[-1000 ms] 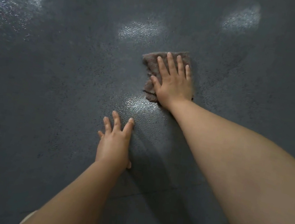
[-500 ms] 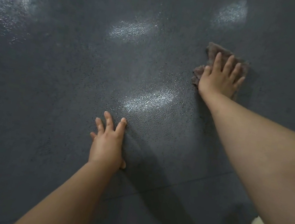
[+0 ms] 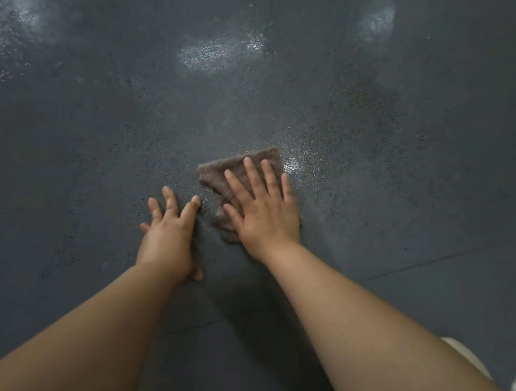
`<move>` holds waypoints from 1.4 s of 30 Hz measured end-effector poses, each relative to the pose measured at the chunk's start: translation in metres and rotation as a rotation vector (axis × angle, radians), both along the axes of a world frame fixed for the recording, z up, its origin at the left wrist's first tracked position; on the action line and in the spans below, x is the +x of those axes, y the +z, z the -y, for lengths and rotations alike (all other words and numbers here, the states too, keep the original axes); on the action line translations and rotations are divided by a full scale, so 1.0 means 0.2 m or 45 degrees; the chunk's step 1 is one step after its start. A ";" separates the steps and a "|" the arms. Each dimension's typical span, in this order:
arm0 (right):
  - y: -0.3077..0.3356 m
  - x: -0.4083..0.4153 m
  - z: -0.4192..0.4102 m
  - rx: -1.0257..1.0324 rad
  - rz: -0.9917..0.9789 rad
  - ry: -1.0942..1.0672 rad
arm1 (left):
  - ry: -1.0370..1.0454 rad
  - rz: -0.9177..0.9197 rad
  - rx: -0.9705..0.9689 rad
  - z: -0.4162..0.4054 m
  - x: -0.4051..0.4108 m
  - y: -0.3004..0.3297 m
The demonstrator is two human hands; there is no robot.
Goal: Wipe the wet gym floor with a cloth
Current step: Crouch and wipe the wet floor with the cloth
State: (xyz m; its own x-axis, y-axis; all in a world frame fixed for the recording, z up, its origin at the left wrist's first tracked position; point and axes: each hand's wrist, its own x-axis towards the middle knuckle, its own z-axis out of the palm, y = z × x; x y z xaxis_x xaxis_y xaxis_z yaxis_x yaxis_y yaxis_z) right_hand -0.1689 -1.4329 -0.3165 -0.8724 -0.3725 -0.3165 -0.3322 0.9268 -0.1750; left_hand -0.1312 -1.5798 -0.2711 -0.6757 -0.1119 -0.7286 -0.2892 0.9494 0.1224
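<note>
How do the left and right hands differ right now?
The right hand lies flat on the brownish cloth, pressing it to the floor; the left hand rests on bare floor. The right hand reaches farther forward than the left hand. Both lie palm down, fingers straight and spread.

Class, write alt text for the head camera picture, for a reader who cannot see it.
A right hand presses flat on a brownish cloth on a dark grey gym floor, while the left hand rests flat on the floor beside it. Shiny wet patches glint further away.
</note>
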 end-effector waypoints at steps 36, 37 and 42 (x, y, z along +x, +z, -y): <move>0.02 -0.21 -0.50 0.126 -0.011 -0.290 | -0.048 -0.062 -0.008 0.01 0.01 -0.03; 0.02 -0.26 -0.53 0.135 0.002 -0.326 | -0.052 -0.065 -0.012 0.01 0.01 -0.03; 0.03 -0.40 -0.61 0.143 0.026 -0.506 | -0.065 -0.062 -0.018 0.00 0.01 -0.03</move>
State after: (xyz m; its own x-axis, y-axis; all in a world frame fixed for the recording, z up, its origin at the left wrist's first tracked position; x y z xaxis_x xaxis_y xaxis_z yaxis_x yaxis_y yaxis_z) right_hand -0.2494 -1.3115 -0.3113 -0.9346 0.0299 -0.3544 0.0578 0.9960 -0.0683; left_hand -0.1297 -1.5806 -0.2762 -0.7155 -0.0869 -0.6932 -0.2348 0.9644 0.1214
